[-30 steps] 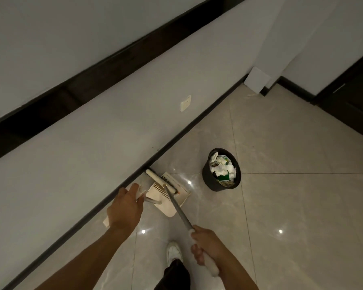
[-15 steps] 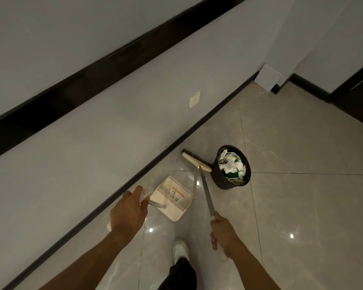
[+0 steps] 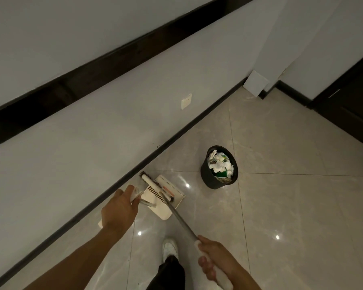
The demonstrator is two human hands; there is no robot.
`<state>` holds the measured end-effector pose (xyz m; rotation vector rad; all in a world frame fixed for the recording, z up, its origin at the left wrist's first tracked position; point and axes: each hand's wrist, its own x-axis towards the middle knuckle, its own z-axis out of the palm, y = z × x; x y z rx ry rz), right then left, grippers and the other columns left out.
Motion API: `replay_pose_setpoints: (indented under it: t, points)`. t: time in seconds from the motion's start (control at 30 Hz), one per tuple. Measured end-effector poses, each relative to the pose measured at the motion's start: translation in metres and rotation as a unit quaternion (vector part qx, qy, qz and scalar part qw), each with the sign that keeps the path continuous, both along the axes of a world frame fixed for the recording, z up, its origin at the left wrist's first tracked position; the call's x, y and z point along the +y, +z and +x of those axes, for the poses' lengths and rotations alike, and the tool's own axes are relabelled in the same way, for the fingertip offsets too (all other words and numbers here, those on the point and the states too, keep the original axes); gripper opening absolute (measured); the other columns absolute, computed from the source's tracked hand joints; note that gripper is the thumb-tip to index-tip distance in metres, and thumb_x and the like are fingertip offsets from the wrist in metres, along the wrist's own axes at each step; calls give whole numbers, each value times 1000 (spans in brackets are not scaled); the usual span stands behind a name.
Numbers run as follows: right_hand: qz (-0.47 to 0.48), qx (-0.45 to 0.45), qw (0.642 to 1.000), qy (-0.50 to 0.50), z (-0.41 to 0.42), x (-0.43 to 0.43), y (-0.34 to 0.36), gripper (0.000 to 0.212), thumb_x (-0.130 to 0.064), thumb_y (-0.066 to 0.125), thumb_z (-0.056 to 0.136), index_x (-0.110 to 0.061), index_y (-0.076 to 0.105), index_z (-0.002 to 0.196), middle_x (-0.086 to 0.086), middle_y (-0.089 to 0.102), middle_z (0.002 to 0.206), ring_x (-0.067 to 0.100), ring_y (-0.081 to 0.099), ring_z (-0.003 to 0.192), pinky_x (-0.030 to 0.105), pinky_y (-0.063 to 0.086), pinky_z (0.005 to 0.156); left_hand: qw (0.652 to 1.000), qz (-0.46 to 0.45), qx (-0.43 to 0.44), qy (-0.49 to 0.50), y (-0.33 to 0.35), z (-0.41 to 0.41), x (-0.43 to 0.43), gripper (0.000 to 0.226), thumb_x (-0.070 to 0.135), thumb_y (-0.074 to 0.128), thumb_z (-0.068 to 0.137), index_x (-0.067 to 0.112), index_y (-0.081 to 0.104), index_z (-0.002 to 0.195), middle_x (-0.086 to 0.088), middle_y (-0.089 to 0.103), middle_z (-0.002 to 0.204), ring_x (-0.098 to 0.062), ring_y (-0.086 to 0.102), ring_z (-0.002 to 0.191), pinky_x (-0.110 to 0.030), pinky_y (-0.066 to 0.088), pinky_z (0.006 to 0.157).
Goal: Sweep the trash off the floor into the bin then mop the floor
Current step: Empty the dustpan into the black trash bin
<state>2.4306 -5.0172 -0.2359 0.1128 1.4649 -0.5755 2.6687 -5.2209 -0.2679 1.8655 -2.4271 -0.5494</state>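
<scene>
My left hand [image 3: 120,208] grips the upright handle of a cream dustpan [image 3: 166,198] that rests on the tiled floor close to the dark skirting. My right hand [image 3: 215,257] is closed around the white grip of a broom; its metal shaft [image 3: 180,218] runs up and left to the white broom head [image 3: 150,182], whose dark bristles lie across the dustpan's mouth. A small piece of trash shows inside the pan. A black bin [image 3: 218,167], full of crumpled white paper and green scraps, stands upright on the floor to the right of the pan.
A white wall with a socket [image 3: 186,100] and a dark skirting [image 3: 176,135] runs diagonally at left. A white box [image 3: 256,82] leans in the far corner. Dark cabinets [image 3: 352,97] stand at right. My white shoe [image 3: 170,248] is below the dustpan.
The broom head swung from beside the bin back left across the dustpan's mouth. My right hand pulled back toward me. The dustpan and my left hand stayed put.
</scene>
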Motion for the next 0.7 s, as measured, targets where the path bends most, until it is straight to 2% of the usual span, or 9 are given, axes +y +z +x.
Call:
replay_pose_setpoints:
  t: [0.17,0.3,0.43,0.57,0.7]
  points:
    - [-13,51,999,-11,2,22,23,49,-17,54,103,-28,45,150,10,50,58,16,37,38,16,31,36,1000,-2,12,-1,12,6,17,30,50,63,94,28,57,113,5,63,91,-13,66,75,-36,63,67]
    - [-40,74,995,-45,-7,39,43,52,-16,56,102,-32,45,151,9,48,57,15,36,40,18,32,38,999,-21,26,7,36,11,31,31,47,67,92,26,60,113,5,59,89,-15,65,72,-38,63,67]
    - [-98,90,989,-72,-23,63,73,50,-17,57,102,-34,46,149,7,49,60,14,38,43,20,33,39,999,-41,15,5,68,19,53,30,48,65,92,26,60,112,7,54,84,-13,60,68,-34,60,66]
    - [-142,98,978,-115,-29,99,98,49,-17,58,102,-35,48,147,8,49,61,13,38,42,20,33,38,996,-83,10,-14,103,29,76,27,45,65,94,24,61,110,7,52,77,-9,53,59,-26,48,53]
    - [-173,125,966,-143,-34,133,121,53,-13,58,101,-34,48,149,8,48,61,14,38,42,20,33,38,989,-143,17,-31,152,32,93,18,39,66,94,24,61,103,6,50,74,-8,47,54,-22,36,48]
